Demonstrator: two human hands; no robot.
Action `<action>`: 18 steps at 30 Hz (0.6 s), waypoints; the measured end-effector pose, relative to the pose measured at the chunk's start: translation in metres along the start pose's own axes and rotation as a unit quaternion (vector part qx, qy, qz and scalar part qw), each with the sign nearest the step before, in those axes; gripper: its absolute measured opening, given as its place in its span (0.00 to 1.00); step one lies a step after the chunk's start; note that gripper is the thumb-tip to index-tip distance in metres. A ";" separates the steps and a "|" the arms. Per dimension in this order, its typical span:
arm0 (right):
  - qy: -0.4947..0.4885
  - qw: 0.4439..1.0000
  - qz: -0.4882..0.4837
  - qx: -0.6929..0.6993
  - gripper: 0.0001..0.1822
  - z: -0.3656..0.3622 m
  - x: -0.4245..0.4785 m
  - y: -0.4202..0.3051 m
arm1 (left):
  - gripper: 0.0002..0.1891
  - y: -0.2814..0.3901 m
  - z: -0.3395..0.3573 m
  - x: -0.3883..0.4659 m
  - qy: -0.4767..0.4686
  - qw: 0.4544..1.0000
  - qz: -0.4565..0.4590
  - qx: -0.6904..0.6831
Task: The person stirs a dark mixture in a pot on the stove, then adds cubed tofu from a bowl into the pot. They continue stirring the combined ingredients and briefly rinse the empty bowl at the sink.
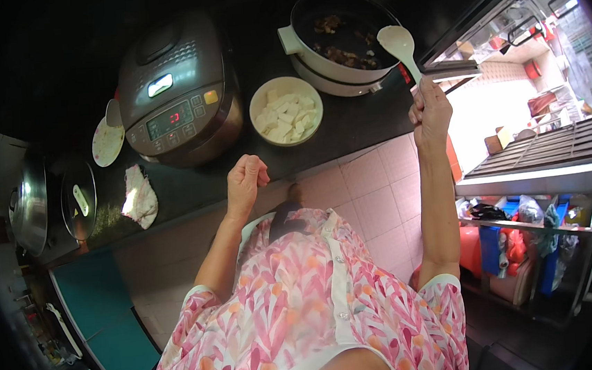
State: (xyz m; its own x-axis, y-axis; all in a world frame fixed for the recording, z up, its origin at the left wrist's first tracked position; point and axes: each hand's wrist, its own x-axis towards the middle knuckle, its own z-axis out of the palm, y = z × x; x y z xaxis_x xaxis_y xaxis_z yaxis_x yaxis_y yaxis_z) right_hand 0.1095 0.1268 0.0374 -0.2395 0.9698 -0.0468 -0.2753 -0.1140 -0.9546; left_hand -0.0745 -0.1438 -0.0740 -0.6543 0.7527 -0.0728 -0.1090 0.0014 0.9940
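Observation:
My right hand (431,109) is closed around the handle of a white serving spoon (397,41), whose bowl is over the right rim of a white electric pan (312,56). Browned food pieces (340,56) lie in the pan's dark inside. My left hand (247,176) is curled at the counter's front edge, with nothing visible in it. Just beyond it stands a round bowl (254,123) full of pale, cut white pieces (288,118), left of and nearer than the pan.
A rice cooker (179,90) with a lit display stands left of the bowl. Further left are a small plate (107,142), a cloth (140,197), a glass lid (79,202) and a metal wok or lid (31,203). A metal rack (534,223) with bags stands at right, below a window.

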 end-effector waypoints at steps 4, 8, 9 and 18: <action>-0.033 0.985 -0.048 -0.165 0.15 -0.003 0.052 0.006 | 0.19 0.011 0.029 0.034 -0.011 1.000 0.018 0.021; -0.091 0.918 -0.197 -0.332 0.15 0.006 0.119 0.036 | 0.18 0.015 0.041 0.046 0.016 0.999 0.022 0.044; -0.105 0.883 -0.243 -0.388 0.15 0.014 0.130 0.041 | 0.18 0.015 0.044 0.045 0.031 0.998 0.020 0.041; -0.319 0.768 -0.195 -0.519 0.16 0.054 0.240 0.077 | 0.17 0.000 0.070 0.009 0.318 0.946 0.009 0.053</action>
State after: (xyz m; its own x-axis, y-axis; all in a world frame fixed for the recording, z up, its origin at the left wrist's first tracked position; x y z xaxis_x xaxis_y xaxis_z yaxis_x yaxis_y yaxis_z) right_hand -0.0194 0.3387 -0.0319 -0.8267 0.5453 0.1390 0.3705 0.7134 -0.5948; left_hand -0.0278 -0.0910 -0.0690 -0.9773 0.2041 -0.0571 -0.0406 0.0840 0.9956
